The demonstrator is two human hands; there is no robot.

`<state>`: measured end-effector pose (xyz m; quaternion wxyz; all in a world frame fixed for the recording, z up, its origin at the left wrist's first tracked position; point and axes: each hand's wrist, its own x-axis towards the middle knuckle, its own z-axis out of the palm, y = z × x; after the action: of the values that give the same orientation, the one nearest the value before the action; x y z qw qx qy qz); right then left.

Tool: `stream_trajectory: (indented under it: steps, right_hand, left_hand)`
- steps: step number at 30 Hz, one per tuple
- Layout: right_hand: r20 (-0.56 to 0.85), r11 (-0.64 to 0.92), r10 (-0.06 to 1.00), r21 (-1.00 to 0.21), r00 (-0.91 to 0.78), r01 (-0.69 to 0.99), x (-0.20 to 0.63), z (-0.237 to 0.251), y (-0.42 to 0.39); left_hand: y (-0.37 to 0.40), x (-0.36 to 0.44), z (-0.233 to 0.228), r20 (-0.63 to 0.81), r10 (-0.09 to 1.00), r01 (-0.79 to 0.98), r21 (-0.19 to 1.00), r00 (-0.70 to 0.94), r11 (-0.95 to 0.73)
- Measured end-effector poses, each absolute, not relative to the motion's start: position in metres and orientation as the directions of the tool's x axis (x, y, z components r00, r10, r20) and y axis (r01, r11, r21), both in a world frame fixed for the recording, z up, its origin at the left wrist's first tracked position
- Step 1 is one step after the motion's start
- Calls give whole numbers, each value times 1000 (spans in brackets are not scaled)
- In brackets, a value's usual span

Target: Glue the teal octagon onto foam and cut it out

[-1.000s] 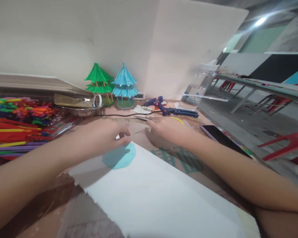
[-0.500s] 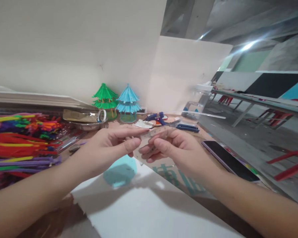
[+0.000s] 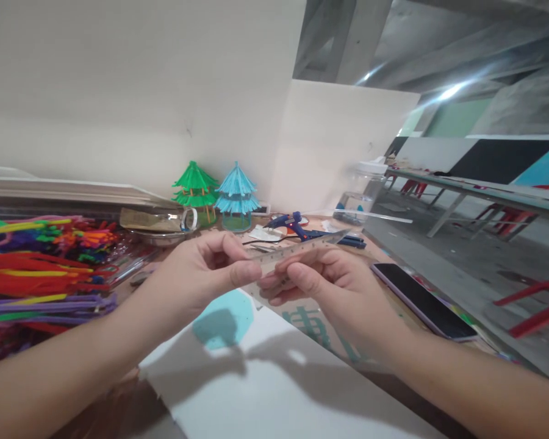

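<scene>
Between my hands, above the white sheet, is a clear plastic set square [image 3: 297,249] with small dark marks along its edge and a pointed right end. Thumb and curled forefinger of my left hand [image 3: 215,268] pinch its left end. My right hand [image 3: 322,274] grips it from the right, thumb on the near side and fingers behind. Part of the set square is hidden by my fingers. Below my left hand, a round light-blue piece [image 3: 224,317] lies on the white sheet [image 3: 283,390], partly in shadow.
Bundles of coloured pipe cleaners [image 3: 36,274] lie at left. Behind stand a green tiered model [image 3: 194,186], a blue one [image 3: 236,189], a metal bowl [image 3: 160,238], a glue gun [image 3: 293,225] and a water bottle [image 3: 359,189]. A phone [image 3: 423,299] lies at right.
My left forefinger, stretched along the set square before, is now curled in against the thumb. More of the set square's edge shows. The view has tilted slightly.
</scene>
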<state>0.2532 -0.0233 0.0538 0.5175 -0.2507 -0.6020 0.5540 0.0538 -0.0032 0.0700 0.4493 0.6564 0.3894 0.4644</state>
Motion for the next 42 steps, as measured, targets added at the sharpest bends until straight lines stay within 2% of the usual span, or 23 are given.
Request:
stream_trajectory:
  steps: [4,8,12,14,20,25,30,36,42]
  right_hand:
    - [327,240,900,-923,-287,-300,255,53,-18]
    - [313,225,904,-928,-292,-297,255,51,-13]
    - [320,249,895,-937,-310,-246,254,48,-12]
    - [336,271,885,-935,-322,-230,254,48,-14]
    - [376,302,871,-918,-316,-258,254,52,-19]
    - [337,260,898,-925,-282,-276,255,50,-16]
    - [313,232,906,-930,-284,-285,255,49,-13]
    - [314,229,903,-929,-291,-292,255,49,-14]
    - [331,258,895,-931,-300,-259,256,49,-15]
  left_hand:
    - [4,49,70,370,914,201,895,166,-399]
    - [7,50,74,351,931,114,925,99,-361]
    - [0,53,76,323,886,221,887,331,-406]
    - [-3,53,77,310,876,258,871,369,-417]
    - [-2,48,75,275,938,265,907,212,-326]
    - [3,47,76,399,901,256,866,169,-431]
    - [6,44,80,316,943,220,917,101,-331]
    - [3,47,77,265,934,250,913,239,-323]
    - [3,48,77,206,948,229,938,241,-262]
